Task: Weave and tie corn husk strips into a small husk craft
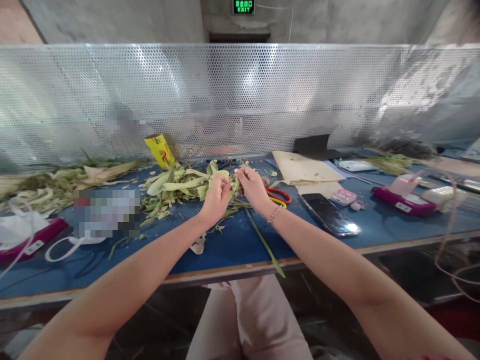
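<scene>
Over the middle of the blue table, my left hand [216, 196] is closed in a pinch at pale green, corn-husk-like strips. Close to its right, my right hand [255, 189] pinches the same leafy material between thumb and fingers; exactly what lies in its fingertips is too small to make out. A loose heap of curled green strips [180, 185] spreads to the left of my hands. From beneath my right hand, a long narrow green blade [264, 242] hangs over the front edge. Red and yellow looped handles [279, 194] lie beside my right wrist, partly hidden.
A yellow printed tube [160, 151] leans near the perforated metal screen [240, 95]. Right of my hands lie a black phone [330, 214], brown paper [305, 169] and a magenta power strip [405, 201]. More dry leaves [101, 175] and a white cable [62, 250] lie left.
</scene>
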`<state>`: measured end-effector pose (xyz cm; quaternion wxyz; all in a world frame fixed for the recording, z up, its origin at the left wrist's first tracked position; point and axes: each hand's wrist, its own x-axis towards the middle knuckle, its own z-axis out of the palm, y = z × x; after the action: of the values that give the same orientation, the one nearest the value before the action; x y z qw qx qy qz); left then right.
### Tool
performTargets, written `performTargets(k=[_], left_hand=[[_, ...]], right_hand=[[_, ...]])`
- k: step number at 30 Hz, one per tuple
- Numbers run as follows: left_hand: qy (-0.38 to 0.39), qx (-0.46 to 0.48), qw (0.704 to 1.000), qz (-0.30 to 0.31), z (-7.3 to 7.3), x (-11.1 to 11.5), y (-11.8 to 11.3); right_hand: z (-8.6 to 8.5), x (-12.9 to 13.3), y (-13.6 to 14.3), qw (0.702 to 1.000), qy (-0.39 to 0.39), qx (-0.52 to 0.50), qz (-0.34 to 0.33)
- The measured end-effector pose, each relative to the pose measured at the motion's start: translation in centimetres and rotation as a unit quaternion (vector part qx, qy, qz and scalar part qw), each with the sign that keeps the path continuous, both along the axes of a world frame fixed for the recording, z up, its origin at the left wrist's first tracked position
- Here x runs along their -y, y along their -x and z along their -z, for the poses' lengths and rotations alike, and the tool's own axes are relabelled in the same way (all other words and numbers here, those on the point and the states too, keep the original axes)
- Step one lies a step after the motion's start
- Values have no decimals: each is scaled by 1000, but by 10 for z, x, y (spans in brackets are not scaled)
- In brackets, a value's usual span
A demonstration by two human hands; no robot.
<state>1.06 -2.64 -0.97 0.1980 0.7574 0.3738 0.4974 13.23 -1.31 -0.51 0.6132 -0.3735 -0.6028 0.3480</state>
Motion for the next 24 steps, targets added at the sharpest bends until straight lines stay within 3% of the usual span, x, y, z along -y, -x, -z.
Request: performTargets(k=[4, 9, 18, 21, 24], left_hand=[[-7, -11, 1000, 29, 2, 1, -1], [-7, -11, 999, 29, 4, 0, 0], [128, 144, 978, 73, 3, -6, -9], [170, 161, 968, 87, 5, -8, -11], [156, 145, 975, 58, 7, -6, -11]], right_hand=[[-1, 0, -2, 998, -12, 29, 47], [0, 2, -2, 982, -101, 116, 112], [1, 4, -6, 954, -156, 205, 154], [2, 4, -7, 947, -162, 226, 163], [3, 3, -7, 939, -163, 249, 171]])
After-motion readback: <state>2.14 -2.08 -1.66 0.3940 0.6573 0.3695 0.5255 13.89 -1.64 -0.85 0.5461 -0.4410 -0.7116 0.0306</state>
